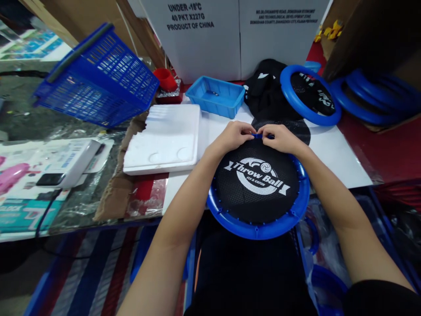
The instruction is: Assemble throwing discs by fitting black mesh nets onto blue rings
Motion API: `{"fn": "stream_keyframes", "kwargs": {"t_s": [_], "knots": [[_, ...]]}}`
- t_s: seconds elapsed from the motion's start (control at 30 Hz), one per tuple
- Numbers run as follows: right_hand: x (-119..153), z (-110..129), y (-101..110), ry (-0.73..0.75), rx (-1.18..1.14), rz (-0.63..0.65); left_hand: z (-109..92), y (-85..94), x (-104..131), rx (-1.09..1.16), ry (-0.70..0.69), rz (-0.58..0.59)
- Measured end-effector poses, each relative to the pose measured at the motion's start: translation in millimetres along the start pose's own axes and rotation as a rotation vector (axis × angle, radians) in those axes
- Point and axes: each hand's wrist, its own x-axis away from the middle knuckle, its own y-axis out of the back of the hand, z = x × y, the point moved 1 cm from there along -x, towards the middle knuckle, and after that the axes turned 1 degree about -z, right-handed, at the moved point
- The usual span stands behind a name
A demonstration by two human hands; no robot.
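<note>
A blue plastic ring (pixel 256 232) with a black mesh sheet (pixel 253 210) across it rests near my lap at the table's front edge. White print on the mesh reads "Throw Ball, Fly & Catch". Small pegs stand around the ring's inner edge. My left hand (pixel 237 134) and my right hand (pixel 279 137) meet at the ring's far side. Both are closed, with thumbs and fingertips pinching the rim and mesh edge. Fingers hide most of that stretch of rim. Just beyond my hands lie dark loose mesh sheets (pixel 268 97).
Behind the mesh, another blue ring (pixel 288 93) leans, with stacked rings (pixel 371 117) at right. A light-blue tray (pixel 215 105), red cup (pixel 165 80) and white foam slab (pixel 164 142) stand left of centre. A blue basket (pixel 105 83) tilts farther left. White cartons (pixel 204 48) close off the back.
</note>
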Motion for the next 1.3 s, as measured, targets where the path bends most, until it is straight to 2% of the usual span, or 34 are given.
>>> {"fn": "stream_keyframes", "kwargs": {"t_s": [0.17, 0.27, 0.43, 0.6, 0.8, 0.97, 1.03, 1.13, 1.23, 1.3], "knots": [[-3.8, -7.1, 3.2, -0.039, -0.155, 0.065, 3.5, 4.1, -1.8, 0.058, 0.048, 0.064], [-5.2, -11.2, 5.1, -0.048, -0.182, 0.093, 3.8, 3.4, -1.3, 0.074, 0.025, 0.063], [-5.1, -12.8, 6.4, -0.027, -0.163, 0.113, 1.9, 3.0, 0.5, 0.061, -0.031, 0.041], [-3.1, -7.8, 4.2, 0.007, -0.055, 0.065, 2.8, 4.6, 0.5, 0.185, 0.006, 0.102], [-2.5, -8.5, 5.7, -0.015, -0.009, 0.045, -5.0, 2.0, 2.1, -0.068, -0.084, 0.063], [-2.1, -9.7, 5.3, -0.029, -0.047, 0.064, -13.5, -0.4, 4.7, -0.285, -0.134, 0.093], [-1.2, -7.0, 6.3, 0.005, -0.023, 0.012, -15.8, 0.3, 6.8, -0.339, -0.161, 0.106], [1.8, -8.6, 17.3, 0.069, 0.063, -0.206, -22.9, 2.1, 12.3, -0.383, -0.247, 0.108], [8.8, -29.2, 39.2, 0.037, 0.235, -0.444, -37.1, -0.3, 20.8, -0.373, -0.341, 0.121], [15.4, -53.1, 53.5, -0.045, 0.347, -0.501, -48.0, -6.6, 27.0, -0.386, -0.360, 0.185]]}}
